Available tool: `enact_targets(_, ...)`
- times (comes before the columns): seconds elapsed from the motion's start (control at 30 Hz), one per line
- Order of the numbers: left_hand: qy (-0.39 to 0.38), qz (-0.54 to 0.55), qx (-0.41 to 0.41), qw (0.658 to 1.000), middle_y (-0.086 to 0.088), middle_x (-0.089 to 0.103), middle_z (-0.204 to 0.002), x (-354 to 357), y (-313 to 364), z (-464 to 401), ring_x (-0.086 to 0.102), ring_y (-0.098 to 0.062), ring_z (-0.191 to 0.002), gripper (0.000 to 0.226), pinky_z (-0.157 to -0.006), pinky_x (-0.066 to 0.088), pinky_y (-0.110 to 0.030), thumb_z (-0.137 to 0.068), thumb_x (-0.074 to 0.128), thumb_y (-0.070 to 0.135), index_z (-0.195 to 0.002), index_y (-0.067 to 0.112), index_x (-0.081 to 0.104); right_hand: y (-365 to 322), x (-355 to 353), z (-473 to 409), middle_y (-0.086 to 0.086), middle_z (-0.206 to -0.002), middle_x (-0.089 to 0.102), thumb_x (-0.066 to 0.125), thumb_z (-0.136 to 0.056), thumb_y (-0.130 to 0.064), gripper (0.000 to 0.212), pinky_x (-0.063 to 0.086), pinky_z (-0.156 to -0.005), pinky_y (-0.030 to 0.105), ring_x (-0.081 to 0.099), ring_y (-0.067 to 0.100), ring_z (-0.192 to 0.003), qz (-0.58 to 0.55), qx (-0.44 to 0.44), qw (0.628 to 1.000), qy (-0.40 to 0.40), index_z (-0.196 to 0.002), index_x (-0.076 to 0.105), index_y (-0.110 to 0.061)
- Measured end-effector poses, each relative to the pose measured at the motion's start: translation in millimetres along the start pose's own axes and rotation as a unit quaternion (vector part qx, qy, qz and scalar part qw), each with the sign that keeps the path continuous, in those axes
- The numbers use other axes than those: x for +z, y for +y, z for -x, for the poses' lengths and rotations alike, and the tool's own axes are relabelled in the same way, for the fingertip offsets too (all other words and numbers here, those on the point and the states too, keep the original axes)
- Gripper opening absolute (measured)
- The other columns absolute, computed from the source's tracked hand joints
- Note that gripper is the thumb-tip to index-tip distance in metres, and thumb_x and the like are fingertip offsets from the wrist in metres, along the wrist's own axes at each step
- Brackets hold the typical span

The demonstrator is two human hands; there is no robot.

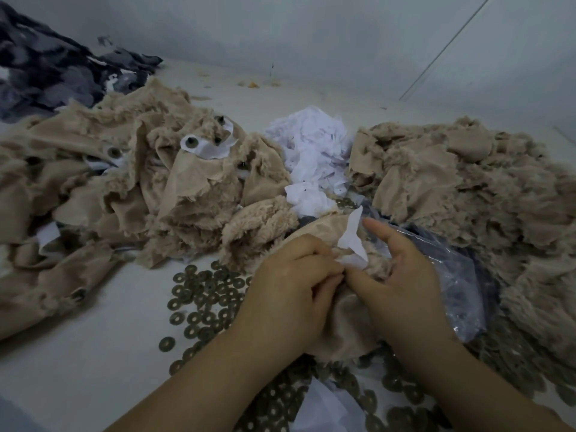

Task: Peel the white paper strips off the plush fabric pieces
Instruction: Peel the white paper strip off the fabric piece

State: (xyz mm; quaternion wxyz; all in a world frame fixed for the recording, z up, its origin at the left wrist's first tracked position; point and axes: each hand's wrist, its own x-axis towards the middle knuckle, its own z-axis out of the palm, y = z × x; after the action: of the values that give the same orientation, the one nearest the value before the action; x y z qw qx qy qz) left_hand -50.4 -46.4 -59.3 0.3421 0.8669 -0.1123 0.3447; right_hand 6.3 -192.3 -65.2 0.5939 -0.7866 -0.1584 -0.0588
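A beige plush fabric piece (346, 322) lies between my hands near the front of the table. My left hand (290, 294) grips its left side with curled fingers. My right hand (402, 275) pinches the lower end of a white paper strip (352, 241) on that piece between thumb and a finger, with the index finger stretched out. The strip stands up, partly lifted off the fabric. A pile of plush pieces with paper strips and dark eyes (149, 169) fills the left. A second beige plush pile (473, 182) lies on the right.
A heap of loose white paper strips (311, 154) sits in the middle behind my hands. Several round washers (202, 300) are scattered on the white table in front. A clear plastic bag (458, 275) lies under my right hand. Dark grey fabric (53, 73) is piled far left.
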Motion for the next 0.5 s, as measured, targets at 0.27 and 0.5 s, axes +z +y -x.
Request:
enact_targets(0.27, 0.008, 0.022, -0.028, 0.999, 0.003, 0.072, -0.081, -4.1, -7.7, -1.7, 0.064, -0.003, -0.077, 0.016, -0.072, 0.053, -0.017, -0.073, 0.082, 0.005, -0.087, 0.012, 0.079, -4.1, 2.1, 8.2, -0.058, -0.094, 0.05, 0.075, -0.084, -0.018, 0.058, 0.041, -0.065, -0.004, 0.053, -0.028, -0.083, 0.087, -0.071, 0.993, -0.022, -0.129, 0.049, -0.044)
enact_targets(0.5, -0.006, -0.01, 0.007, 1.0, -0.003, 0.066, -0.076, -0.8, -6.8, 0.0, 0.061, -0.012, -0.067, 0.009, -0.061, 0.05, -0.029, -0.082, 0.07, 0.009, -0.077, 0.006, 0.077, -1.1, 5.1, 9.8, -0.054, -0.106, 0.052, 0.069, -0.089, -0.021, 0.047, 0.041, -0.076, -0.003, 0.056, -0.023, -0.097, 0.048, -0.076, 0.995, -0.031, -0.131, 0.053, -0.037)
